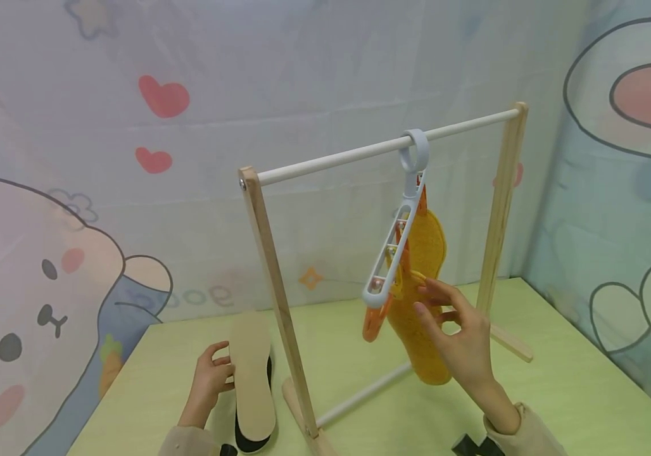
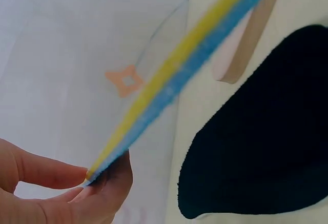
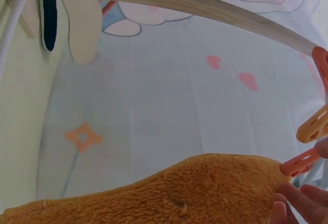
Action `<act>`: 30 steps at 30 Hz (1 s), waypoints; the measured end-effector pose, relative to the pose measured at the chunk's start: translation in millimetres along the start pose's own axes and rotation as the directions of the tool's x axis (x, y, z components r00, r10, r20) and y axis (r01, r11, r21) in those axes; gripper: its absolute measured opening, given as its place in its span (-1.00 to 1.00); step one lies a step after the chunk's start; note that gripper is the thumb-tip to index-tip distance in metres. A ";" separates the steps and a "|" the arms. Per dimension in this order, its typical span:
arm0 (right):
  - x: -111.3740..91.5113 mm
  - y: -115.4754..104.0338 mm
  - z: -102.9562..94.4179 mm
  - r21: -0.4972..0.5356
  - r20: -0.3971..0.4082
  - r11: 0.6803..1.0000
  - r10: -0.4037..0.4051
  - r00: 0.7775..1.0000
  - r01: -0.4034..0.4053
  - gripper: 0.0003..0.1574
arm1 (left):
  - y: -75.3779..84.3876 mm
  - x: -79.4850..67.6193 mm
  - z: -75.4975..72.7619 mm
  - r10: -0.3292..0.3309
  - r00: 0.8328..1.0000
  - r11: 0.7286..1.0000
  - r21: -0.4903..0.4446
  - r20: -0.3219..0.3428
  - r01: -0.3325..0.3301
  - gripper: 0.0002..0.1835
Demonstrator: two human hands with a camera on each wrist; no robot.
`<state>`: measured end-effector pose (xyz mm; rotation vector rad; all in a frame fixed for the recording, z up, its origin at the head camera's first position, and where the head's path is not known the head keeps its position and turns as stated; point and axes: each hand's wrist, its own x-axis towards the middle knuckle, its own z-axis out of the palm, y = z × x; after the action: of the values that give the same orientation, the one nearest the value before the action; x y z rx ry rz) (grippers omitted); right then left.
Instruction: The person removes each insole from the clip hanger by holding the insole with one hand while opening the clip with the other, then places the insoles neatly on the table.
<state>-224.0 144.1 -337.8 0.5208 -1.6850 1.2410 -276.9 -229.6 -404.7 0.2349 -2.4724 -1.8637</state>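
My left hand (image 1: 211, 377) pinches the edge of a beige insole (image 1: 252, 380) between thumb and fingers. The left wrist view shows this insole edge-on, with yellow and blue layers. A black insole (image 2: 256, 137) lies on the table beneath it. On the right, a fuzzy mustard-yellow insole (image 1: 423, 323) hangs lengthwise from a pale blue clip hanger (image 1: 411, 183). My right hand (image 1: 465, 339) is beside it, thumb and index finger apart. In the right wrist view, its fingertips are right at the insole's end, by an orange clip (image 3: 301, 162).
The hanger's ring loops over the white rail (image 1: 331, 163) of a wooden rack, whose left post (image 1: 274, 272) stands between my hands. More clips, including an orange clip (image 1: 375, 322), hang along the hanger. A printed curtain (image 1: 206, 240) backs the pale green table (image 1: 171, 354).
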 end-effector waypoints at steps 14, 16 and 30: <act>0.1 -1.5 -1.4 -0.016 -0.002 1.000 0.003 1.000 -0.003 -0.51 | -13.2 2.9 -0.1 -0.035 0.998 0.999 0.023 0.048 0.034 -0.42; 0.3 -2.1 -1.7 -0.017 -0.003 1.000 0.005 1.000 -0.005 -0.51 | -15.0 3.0 0.1 -0.034 0.998 0.999 0.015 0.046 0.034 -0.43; 0.0 -5.6 -5.8 -0.043 0.034 0.996 0.077 0.996 -0.075 -0.56 | -22.9 3.9 -0.7 -0.062 0.998 0.998 0.002 0.017 0.062 -0.40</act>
<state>-217.1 147.1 -334.7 0.4600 -1.7712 1.2548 -278.3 -237.0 -426.7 0.3003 -2.5056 -1.8946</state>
